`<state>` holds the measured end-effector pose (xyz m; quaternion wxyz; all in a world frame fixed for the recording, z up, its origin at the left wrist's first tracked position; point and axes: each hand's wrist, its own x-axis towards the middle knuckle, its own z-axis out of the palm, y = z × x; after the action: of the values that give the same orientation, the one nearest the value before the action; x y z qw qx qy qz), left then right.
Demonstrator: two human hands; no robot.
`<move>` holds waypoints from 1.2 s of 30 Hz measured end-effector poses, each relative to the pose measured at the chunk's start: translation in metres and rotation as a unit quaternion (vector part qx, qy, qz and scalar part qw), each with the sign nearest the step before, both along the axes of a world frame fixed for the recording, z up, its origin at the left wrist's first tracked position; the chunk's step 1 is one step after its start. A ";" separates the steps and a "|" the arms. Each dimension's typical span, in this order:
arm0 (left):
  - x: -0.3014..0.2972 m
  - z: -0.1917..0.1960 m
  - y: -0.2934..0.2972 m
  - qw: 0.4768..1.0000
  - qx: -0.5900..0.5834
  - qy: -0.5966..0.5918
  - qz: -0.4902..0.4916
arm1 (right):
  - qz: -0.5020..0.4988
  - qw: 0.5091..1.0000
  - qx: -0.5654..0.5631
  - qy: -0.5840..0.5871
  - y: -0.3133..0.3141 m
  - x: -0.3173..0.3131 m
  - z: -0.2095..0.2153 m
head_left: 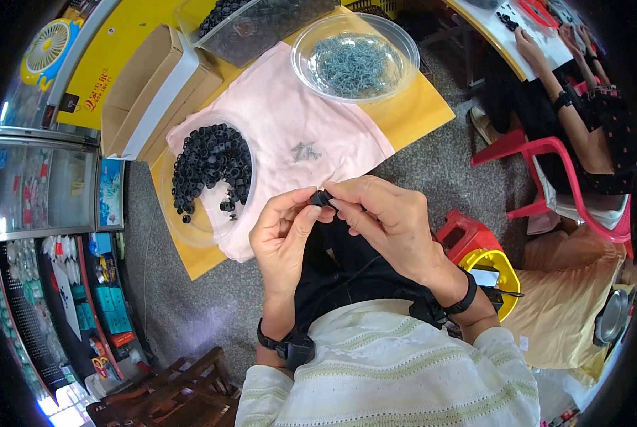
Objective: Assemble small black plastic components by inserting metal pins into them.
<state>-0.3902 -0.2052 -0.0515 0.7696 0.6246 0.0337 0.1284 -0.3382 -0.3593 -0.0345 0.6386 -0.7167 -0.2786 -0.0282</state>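
Both hands meet in front of my lap, pinching one small black plastic part (320, 198). My left hand (284, 224) grips it from the left between thumb and fingertips. From the other side, my right hand (386, 217) has its thumb and index finger closed at the same part; whether it also holds a tiny piece is hidden. A pink cloth (276, 128) lies on the table beyond, with a small pile of grey metal pieces (306, 150) on it. To the left, a round clear tray (253, 171) holds many black plastic parts (208, 167).
A clear bowl (301, 71) of thin silvery metal pieces stands at the far right of the table. Behind are a cardboard box (155, 99) and a clear bin (244, 43) of black parts. At right are a yellow bucket (507, 285), a pink chair (567, 160) and another person's arm (582, 135).
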 end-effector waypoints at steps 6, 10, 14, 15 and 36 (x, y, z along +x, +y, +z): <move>0.001 -0.001 -0.002 0.999 0.039 -0.009 -0.001 | -0.013 0.999 -0.038 -0.031 -0.003 -0.001 -0.002; 0.001 0.000 -0.003 0.998 0.060 0.001 -0.007 | -0.013 1.000 -0.011 0.018 -0.003 0.000 -0.003; 0.003 -0.001 -0.004 1.000 0.008 0.016 -0.015 | -0.016 0.996 0.031 0.085 0.001 0.001 -0.007; 0.003 -0.001 -0.006 0.999 -0.027 0.025 -0.014 | -0.016 0.996 0.030 0.084 0.003 0.001 -0.011; 0.010 -0.010 -0.016 0.977 -0.192 0.095 -0.003 | -0.065 0.992 -0.062 -0.089 0.002 0.007 -0.022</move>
<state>-0.3798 -0.2214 -0.0615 0.8687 0.4747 0.1290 0.0578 -0.3312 -0.3577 -0.0565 0.5625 -0.7661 -0.2885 -0.1161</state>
